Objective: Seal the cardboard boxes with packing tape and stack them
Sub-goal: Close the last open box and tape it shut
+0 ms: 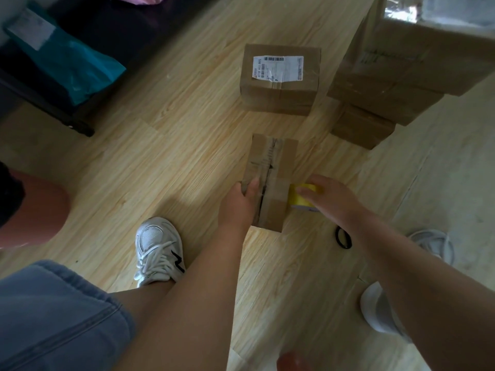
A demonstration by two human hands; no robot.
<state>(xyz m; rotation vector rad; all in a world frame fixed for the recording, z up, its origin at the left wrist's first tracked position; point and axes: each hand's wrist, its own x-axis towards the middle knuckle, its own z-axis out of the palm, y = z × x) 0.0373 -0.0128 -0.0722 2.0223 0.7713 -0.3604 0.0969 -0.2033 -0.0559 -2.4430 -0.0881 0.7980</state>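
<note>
Attention is centred on the small cardboard box [270, 162], which lies on the wooden floor [187, 145] just ahead of the person's feet, its top seam dark and ragged down the middle. Its near left edge is gripped by the left hand [241, 202], the thumb laid on the top face and the fingers wrapped down the side. A yellow tape roll [301, 198] is set against the box's right side and is clasped by the right hand [332, 202], whose fingers are curved over it. A tape strip [281, 190] appears to run from the roll across the top towards the seam, though its far end cannot be made out.

Sealing of this box is judged to be the step in hand, with stacking not yet begun for it. For the next move, the strip would need to be drawn fully over the seam and down the left side, pressed flat and then cut, while the box is kept from sliding.

Further off, a labelled box [278, 79] stands taped shut, and a stack of boxes [388, 97] rises to its right. A black ring [343, 236] lies on the floor beside the right forearm, a white sneaker [159, 250] is planted near the left arm, and a teal bag [77, 68] is seen at the far left.
</note>
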